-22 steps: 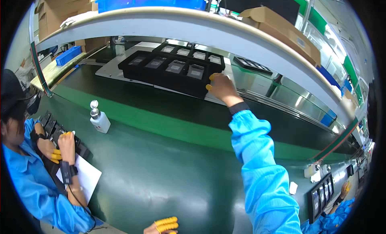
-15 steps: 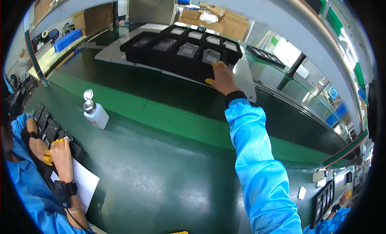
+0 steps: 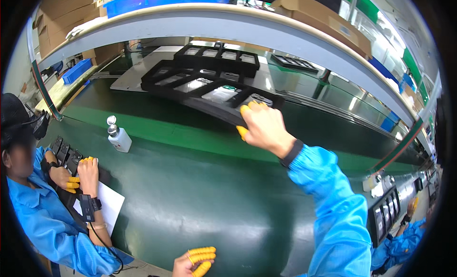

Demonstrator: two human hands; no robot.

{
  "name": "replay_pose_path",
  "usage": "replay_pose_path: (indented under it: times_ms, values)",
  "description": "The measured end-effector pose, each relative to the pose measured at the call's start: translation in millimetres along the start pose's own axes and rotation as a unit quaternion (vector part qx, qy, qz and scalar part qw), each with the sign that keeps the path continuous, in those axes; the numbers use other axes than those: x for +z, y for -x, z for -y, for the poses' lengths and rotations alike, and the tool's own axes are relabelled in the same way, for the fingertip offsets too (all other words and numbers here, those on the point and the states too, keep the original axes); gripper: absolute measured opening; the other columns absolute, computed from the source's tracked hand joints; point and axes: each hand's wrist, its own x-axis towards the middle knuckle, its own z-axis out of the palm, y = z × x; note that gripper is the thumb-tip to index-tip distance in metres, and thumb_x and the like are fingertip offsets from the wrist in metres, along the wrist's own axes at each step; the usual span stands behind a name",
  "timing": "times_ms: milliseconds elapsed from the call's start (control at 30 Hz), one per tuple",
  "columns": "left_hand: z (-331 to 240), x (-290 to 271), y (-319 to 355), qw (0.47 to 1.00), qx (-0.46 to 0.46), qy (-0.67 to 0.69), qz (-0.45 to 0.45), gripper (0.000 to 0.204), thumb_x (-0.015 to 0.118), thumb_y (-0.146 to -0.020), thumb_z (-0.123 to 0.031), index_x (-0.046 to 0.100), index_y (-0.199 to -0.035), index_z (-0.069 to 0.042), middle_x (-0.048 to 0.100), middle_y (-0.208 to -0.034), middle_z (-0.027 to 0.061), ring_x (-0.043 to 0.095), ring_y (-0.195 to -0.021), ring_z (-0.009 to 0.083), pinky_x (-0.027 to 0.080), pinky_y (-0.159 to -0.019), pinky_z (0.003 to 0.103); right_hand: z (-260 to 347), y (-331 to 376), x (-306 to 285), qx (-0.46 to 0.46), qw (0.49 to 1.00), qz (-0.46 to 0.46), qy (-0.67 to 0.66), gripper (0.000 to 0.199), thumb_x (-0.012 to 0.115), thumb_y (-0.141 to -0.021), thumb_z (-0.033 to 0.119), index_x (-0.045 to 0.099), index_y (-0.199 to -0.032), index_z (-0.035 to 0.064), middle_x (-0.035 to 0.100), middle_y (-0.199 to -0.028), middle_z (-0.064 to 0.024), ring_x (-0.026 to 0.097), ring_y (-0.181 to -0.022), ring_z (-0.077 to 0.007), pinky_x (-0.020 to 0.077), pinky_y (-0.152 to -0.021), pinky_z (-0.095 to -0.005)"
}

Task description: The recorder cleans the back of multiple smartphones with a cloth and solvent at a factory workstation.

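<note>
My right hand (image 3: 267, 127), with yellow finger cots on its fingertips, grips the near right corner of a black compartment tray (image 3: 209, 107). Flat silvery pieces (image 3: 222, 94) lie in its compartments; their exact kind is too small to make out. The tray sits tilted, its right end out over the dark belt and its left end by a grey plate (image 3: 124, 80). Behind it, a similar black tray (image 3: 253, 68) with pieces rests on that plate. At the lower edge, my left hand (image 3: 195, 262) shows only in part, its yellow-capped fingers apart and holding nothing.
A white pump bottle (image 3: 120, 141) stands on the green table (image 3: 190, 196). To the left, a co-worker handles dark parts beside a white sheet (image 3: 108, 208). Another person works at a black tray (image 3: 384, 215) on the right. A shelf beam (image 3: 214, 20) crosses above.
My right hand has drawn the front tray toward me and right, tilting it away from the tray behind. My left hand has come further into view. The view has tilted up.
</note>
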Motion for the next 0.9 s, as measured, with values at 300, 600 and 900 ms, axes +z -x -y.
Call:
replay_pose_path:
  times_ms: [300, 600, 900]
  values:
    - [-15.6, 3.0, -13.2, 0.992, 0.026, -0.083, 0.092, 0.024, 0.066, -0.079, 0.001, 0.07, -0.103, -0.004, 0.069, -0.109, 0.0117, 0.064, -0.099, 0.0216, 0.05, -0.086, 0.031, 14.4, 268.8, -180.5, -0.032, 0.997, 0.067, 0.014, 0.033, 0.075, -0.053, 0.025, 0.056, -0.075, 0.0088, 0.05, -0.071, -0.0066, 0.054, -0.061, -0.0226, 0.0423, -0.051, -0.0341]
    - [-39.2, 25.9, -36.8, 0.965, 0.136, -0.194, -0.117, 0.02, 0.062, -0.083, -0.006, 0.065, -0.1, 0.003, 0.061, -0.115, 0.0179, 0.056, -0.109, 0.0284, 0.042, -0.093, 0.037, 29.8, 452.4, -169.4, 0.024, 0.983, 0.162, -0.084, 0.027, 0.069, -0.071, 0.03, 0.061, -0.087, 0.0107, 0.053, -0.081, 0.0001, 0.054, -0.074, -0.0176, 0.0382, -0.064, -0.0307]
    - [13.2, 18.8, -77.0, 0.858, 0.012, -0.482, -0.176, 0.033, 0.064, -0.086, -0.01, 0.057, -0.116, 0.004, 0.058, -0.11, 0.0263, 0.052, -0.108, 0.0427, 0.039, -0.095, 0.046, 28.1, 456.7, -157.2, 0.507, 0.861, 0.028, -0.023, 0.031, 0.07, -0.08, 0.017, 0.059, -0.1, -0.0042, 0.057, -0.088, -0.0235, 0.059, -0.08, -0.0417, 0.049, -0.07, -0.0478]
